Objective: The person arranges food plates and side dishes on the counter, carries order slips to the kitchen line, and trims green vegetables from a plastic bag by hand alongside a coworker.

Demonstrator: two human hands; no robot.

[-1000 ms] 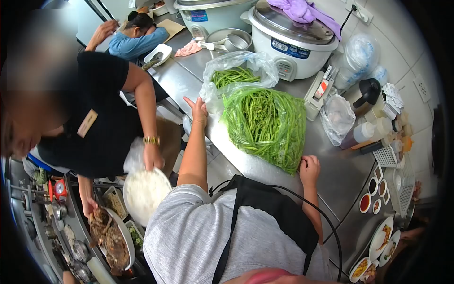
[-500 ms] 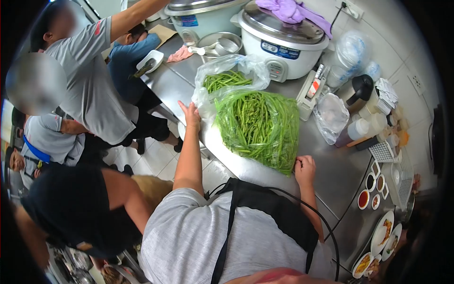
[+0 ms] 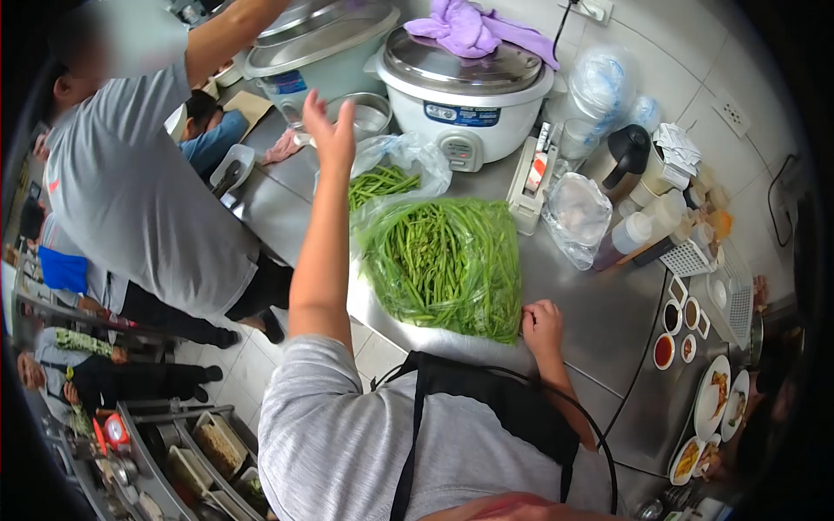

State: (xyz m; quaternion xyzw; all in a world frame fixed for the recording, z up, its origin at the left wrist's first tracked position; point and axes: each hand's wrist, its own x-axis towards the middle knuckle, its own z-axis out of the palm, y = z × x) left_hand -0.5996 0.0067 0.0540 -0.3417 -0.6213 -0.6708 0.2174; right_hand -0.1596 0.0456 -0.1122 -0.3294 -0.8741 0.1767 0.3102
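My left hand [image 3: 328,132] is raised with its fingers spread and holds nothing. It is in front of the rice cookers, above the smaller clear bag [image 3: 424,165] of long green stalks [image 3: 382,185]. A large clear plastic bag [image 3: 443,269], packed with thin green stalks, lies on the steel table before me. At the bag's near right corner, my right hand [image 3: 542,328] rests with its fingers curled in. Whether those fingers pinch the plastic is hidden.
A white rice cooker [image 3: 465,104] with a purple cloth [image 3: 469,30] stands behind the bags. To the right are a tape dispenser [image 3: 532,178], squeeze bottles [image 3: 625,239], sauce dishes [image 3: 665,352] and plates of food [image 3: 712,395]. A person in a grey shirt [image 3: 148,200] stands close on the left.
My left hand has lifted up and away from beside the bags. My right hand stays by the bag's corner. The camera view has shifted, and the person in black at the lower left has gone.
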